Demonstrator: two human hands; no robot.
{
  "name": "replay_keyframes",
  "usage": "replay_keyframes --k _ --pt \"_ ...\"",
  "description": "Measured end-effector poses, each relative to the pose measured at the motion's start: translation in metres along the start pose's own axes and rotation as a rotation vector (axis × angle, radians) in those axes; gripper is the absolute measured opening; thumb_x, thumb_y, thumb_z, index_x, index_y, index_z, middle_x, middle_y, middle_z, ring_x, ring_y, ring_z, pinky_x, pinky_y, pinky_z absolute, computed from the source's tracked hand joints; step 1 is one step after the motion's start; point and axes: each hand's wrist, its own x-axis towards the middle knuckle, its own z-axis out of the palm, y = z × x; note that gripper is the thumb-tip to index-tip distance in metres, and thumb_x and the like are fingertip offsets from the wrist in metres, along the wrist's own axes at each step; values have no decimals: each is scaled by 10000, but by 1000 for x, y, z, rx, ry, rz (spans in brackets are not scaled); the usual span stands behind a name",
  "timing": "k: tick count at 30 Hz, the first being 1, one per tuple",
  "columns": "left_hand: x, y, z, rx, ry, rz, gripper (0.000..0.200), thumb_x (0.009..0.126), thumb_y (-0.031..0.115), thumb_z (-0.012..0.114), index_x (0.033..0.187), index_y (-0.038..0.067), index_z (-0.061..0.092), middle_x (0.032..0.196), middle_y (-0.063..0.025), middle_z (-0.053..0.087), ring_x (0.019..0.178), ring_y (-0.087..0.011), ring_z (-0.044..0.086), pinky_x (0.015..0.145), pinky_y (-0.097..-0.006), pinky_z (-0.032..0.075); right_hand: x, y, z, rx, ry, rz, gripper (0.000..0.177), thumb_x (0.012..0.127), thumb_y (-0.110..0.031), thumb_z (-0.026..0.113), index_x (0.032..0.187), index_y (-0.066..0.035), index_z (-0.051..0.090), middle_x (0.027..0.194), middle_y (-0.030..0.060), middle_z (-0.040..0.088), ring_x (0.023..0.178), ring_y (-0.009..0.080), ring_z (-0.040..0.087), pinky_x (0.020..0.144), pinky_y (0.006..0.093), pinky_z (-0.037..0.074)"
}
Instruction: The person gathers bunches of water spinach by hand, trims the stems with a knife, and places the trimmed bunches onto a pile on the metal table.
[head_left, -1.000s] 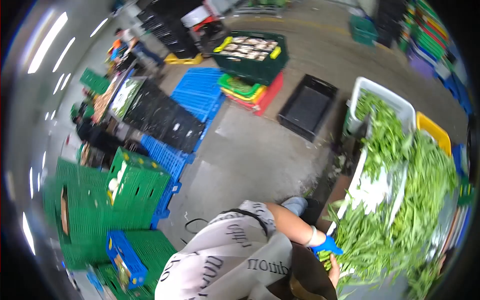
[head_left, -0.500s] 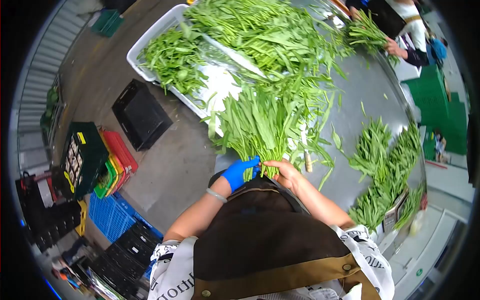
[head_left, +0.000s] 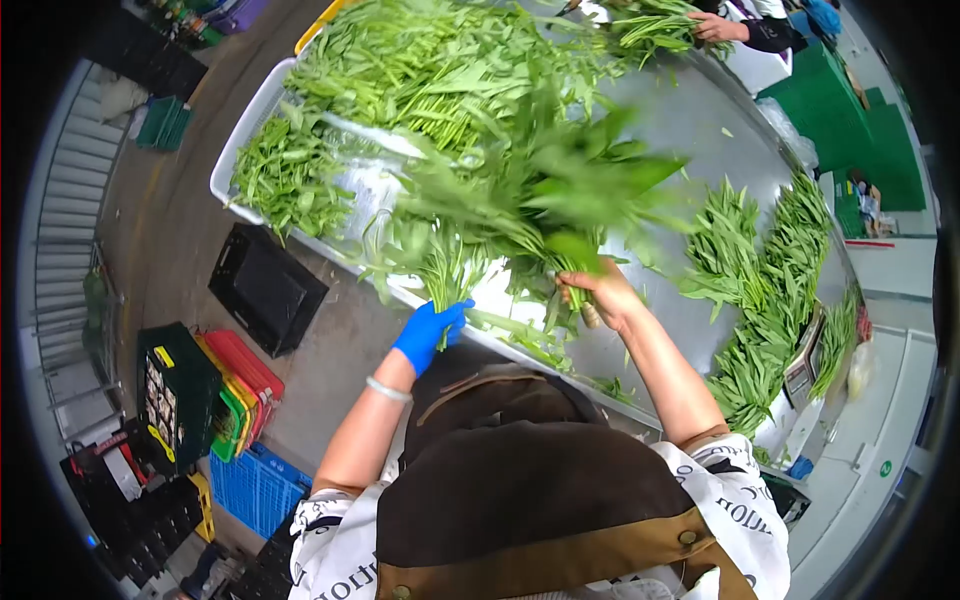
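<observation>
My left hand (head_left: 432, 330), in a blue glove, is closed around the stems of a small bunch of water spinach (head_left: 445, 265) at the table's near edge. My bare right hand (head_left: 600, 292) grips the stem ends of a second, larger bunch (head_left: 575, 190), whose leaves are smeared by motion. Just under the right fingers shows the end of a brown handle (head_left: 589, 316). Beyond both hands a big heap of loose water spinach (head_left: 430, 70) spills from a white tub (head_left: 232, 165).
Tied-looking bundles (head_left: 760, 290) lie by a scale (head_left: 802, 372) on the steel table (head_left: 690, 120) at right. A co-worker's hand (head_left: 715, 27) holds greens at the far side. A black crate (head_left: 265, 290) and stacked coloured crates (head_left: 235, 385) stand on the floor at left.
The hands, close together before, have moved apart, splitting the greens between them. My right hand has swung its bunch up and to the right. The view has turned slightly.
</observation>
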Motion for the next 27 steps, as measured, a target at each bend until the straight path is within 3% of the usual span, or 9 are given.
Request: replay_keyframes --k 2,4,7,8,10,14,18,22,27 --pt "-15 31 8 -249 -295 104 436 920 219 598 1268 -29 509 774 25 527 638 -61 481 567 -207 396 -13 -21 -12 351 -114 -127 281 831 -115 679 1062 -1 566 849 63 604 696 152 566 638 300 468" --pt "-45 72 25 -178 -293 369 437 916 216 606 1272 -19 511 782 27 530 642 -57 482 564 -204 392 -33 -44 -19 280 -67 -276 304 828 -102 685 1086 -11 553 857 61 593 686 152 555 654 320 477" --pt "19 49 3 -192 -15 105 461 912 208 611 1292 -24 490 775 4 542 647 -89 500 575 -215 391 -13 -27 -30 345 29 -252 293 845 -98 667 1095 -6 544 875 66 595 708 153 559 660 310 476" --pt "30 42 -2 -184 -61 100 487 919 195 599 1335 -9 451 812 7 548 654 -85 491 586 -216 387 -1 -20 -39 299 56 -195 287 851 -93 661 1095 -2 541 885 70 595 718 154 560 666 308 474" --pt "17 63 19 -344 -315 233 496 924 168 588 1363 -3 434 878 3 574 677 -76 506 611 -213 427 -17 -47 -29 491 63 -298 221 864 -65 639 1052 16 557 884 78 603 730 160 573 682 320 495" --pt "12 84 45 -226 -258 405 519 927 164 581 1382 -6 399 1020 -25 612 724 -66 522 690 -217 445 -36 -42 -19 527 113 -448 311 832 -112 687 1086 -16 536 940 64 599 779 152 560 718 318 477" --pt "31 52 81 -249 -253 252 497 948 238 551 1372 13 422 1148 -74 619 757 -105 548 725 -259 462 -24 6 16 457 249 -152 289 810 -71 715 1067 -53 583 925 48 636 810 164 601 717 327 501" --pt "64 -18 82 -291 -186 -184 459 945 282 574 1312 22 484 1202 -87 596 1064 -191 569 940 -336 448 4 84 32 541 69 200 328 781 -68 742 1085 -57 621 990 44 654 886 155 601 781 324 484" --pt "64 -31 69 54 -273 -82 495 1003 338 442 1356 -9 431 1299 -89 533 1161 -187 506 1029 -325 374 4 102 24 471 32 199 397 778 -32 722 1158 -60 609 1079 42 654 995 175 599 890 340 449"
